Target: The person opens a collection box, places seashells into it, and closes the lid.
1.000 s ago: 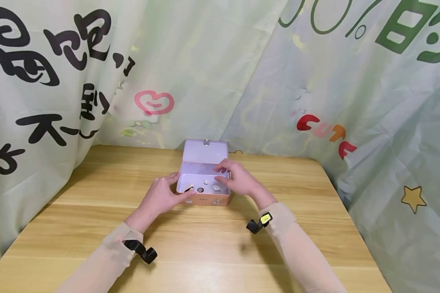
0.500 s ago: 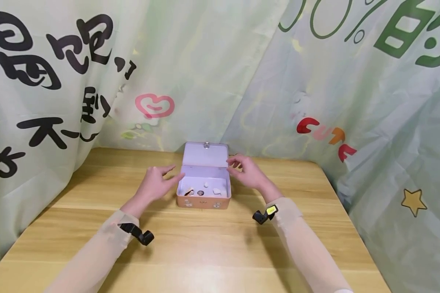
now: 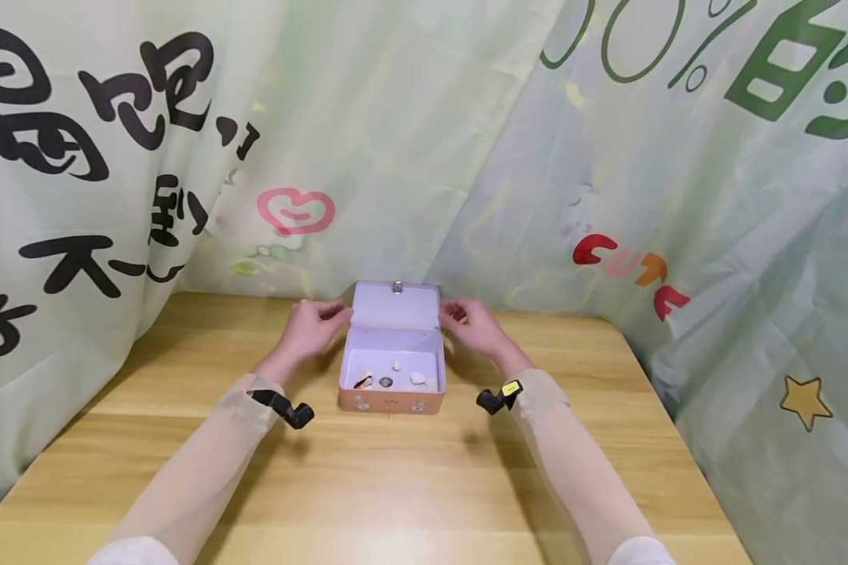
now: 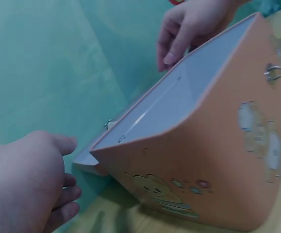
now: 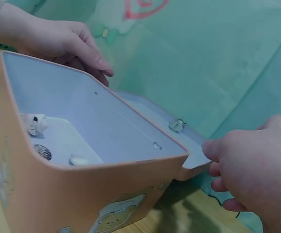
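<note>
An orange tin box [image 3: 392, 403] with a pale lilac inside stands on the table, its hinged lid [image 3: 396, 307] tipped back. My left hand [image 3: 308, 328] is beside the lid's left edge; in the left wrist view its thumb is just short of the lid's corner, fingers loosely bent. On the other side, my right hand [image 3: 477, 328] has its thumb tip right at the lid's right edge, fingers bent below. Inside the box lie a white shell-like piece [image 3: 417, 378], a dark striped round shell [image 3: 385, 382], a brown-and-white piece [image 3: 363, 380] and a small white piece [image 3: 396, 366].
The wooden table [image 3: 396, 486] extends in front of the box and to both sides. Close behind the lid hangs a printed pale green curtain [image 3: 367, 141], which also runs along the left and right. Metal clasp parts [image 5: 177, 125] stick out from the lid's edge.
Both hands have moved away from the box's front and inside, back to either side of the lid. Box and contents sit slightly lower in the head view, as does the curtain print.
</note>
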{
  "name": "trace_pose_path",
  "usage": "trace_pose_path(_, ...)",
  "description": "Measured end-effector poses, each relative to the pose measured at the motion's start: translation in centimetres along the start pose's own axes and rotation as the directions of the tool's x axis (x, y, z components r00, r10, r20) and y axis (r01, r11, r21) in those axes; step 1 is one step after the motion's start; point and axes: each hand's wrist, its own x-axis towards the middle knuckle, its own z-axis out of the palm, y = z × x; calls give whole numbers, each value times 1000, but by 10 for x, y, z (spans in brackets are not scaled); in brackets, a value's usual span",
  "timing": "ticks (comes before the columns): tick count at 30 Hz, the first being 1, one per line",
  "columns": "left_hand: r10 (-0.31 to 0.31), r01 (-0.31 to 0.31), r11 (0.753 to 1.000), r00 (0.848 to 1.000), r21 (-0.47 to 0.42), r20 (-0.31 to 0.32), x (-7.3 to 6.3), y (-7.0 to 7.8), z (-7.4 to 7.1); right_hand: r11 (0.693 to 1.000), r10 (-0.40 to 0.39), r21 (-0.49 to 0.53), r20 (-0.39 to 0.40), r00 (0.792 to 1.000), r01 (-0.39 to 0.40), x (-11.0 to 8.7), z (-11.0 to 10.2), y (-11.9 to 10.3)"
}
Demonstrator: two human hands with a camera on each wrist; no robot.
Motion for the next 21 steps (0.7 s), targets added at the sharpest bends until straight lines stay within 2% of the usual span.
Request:
trace_pose_path(5, -23, 23, 1000, 1000, 16, 10, 11, -10, 8, 1000, 5, -11, 20, 1000, -5, 6, 5, 13)
trace_pose_path(11, -68, 69, 997, 996, -17, 63, 17, -16, 16, 999, -21, -32, 41, 999, 22, 8, 10, 18)
trace_pose_path(16, -74, 77, 996, 995, -54, 62, 19, -16, 19, 1000, -9, -22, 37, 999, 10, 11, 11, 19)
trace_pose_path(21, -83, 87, 993, 995, -75, 53, 21, -11, 18, 1000, -7, 31, 8, 1000, 7, 13, 12, 18)
